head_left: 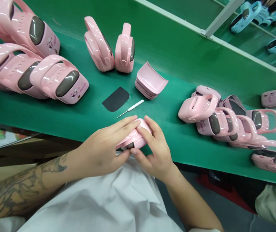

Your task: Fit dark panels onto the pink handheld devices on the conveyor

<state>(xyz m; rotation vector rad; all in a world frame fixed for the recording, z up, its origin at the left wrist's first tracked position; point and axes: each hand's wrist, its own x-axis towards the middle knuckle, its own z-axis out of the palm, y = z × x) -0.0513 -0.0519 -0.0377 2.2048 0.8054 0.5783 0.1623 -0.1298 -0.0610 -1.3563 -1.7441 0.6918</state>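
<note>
**My left hand (101, 146) and right hand (153, 149) hold a pink plastic clog (134, 135).**
Both hands curl tight around it at the front edge of the green table (176, 141). A thin white-handled pick (130, 109) lies just past my fingers, near a black pad (115, 99).

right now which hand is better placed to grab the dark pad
Left: the left hand lies nearer the dark pad, on that side of the pink plastic clog; the right hand is beyond it.
</note>
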